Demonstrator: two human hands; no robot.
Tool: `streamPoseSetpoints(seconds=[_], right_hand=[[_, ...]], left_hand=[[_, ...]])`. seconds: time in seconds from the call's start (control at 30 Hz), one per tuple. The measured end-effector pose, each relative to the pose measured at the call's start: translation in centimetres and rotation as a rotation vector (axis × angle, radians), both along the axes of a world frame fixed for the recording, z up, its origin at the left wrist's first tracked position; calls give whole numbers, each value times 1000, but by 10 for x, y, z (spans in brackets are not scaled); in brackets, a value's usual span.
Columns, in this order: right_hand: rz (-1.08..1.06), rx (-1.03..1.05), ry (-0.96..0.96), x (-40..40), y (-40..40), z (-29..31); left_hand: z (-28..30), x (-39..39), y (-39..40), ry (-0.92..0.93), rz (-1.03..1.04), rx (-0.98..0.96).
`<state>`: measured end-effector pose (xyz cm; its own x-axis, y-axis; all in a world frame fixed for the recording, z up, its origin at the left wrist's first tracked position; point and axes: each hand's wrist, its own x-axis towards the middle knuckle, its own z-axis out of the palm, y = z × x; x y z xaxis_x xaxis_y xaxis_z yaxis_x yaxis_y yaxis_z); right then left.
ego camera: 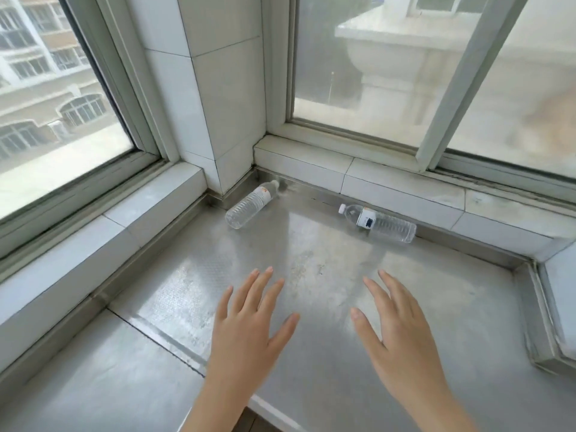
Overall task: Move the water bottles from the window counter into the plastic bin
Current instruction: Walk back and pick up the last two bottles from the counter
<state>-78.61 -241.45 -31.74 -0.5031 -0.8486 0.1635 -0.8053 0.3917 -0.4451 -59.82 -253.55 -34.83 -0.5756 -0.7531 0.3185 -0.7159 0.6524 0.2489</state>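
Two clear plastic water bottles lie on their sides on the steel window counter [311, 275]. The left bottle [251, 204] rests near the tiled corner pillar, cap pointing up and right. The right bottle [378, 222] lies along the back sill, white cap to the left. My left hand [249, 325] and my right hand [396, 332] hover over the counter's middle, palms down, fingers spread, both empty and well short of the bottles. No plastic bin is in view.
A white tiled pillar [218, 104] stands in the corner between two windows. Raised tiled sills [405, 188] border the counter at the back and left. A raised ledge [554, 322] closes the right side. A seam [162, 335] crosses the counter at the lower left.
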Motion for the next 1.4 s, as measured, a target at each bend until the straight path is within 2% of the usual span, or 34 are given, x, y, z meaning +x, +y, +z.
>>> streamPoseSetpoints(seconds=[0.37,0.57,0.73,0.83,1.23,1.4], right_hand=[[3,123,42,-128,-134,-63],[-54,205,137,-188,-192,-112],[-82,297,198,-232,-223,-156],[-112,297,230,-254,-238,-168],[-128,169,282,-277,-242,-177],[-126,187,269,-270,-243,-174]], left_hand=[[-33,-106,-132,-21,98,49],[-78,-152,-227,-111,123,70],[-118,-178,-295,-233,232,151],[-132,-184,-328,-268,305,98],[-136,-185,-386,-332,531,284],[-114,-178,-371,-206,525,491]])
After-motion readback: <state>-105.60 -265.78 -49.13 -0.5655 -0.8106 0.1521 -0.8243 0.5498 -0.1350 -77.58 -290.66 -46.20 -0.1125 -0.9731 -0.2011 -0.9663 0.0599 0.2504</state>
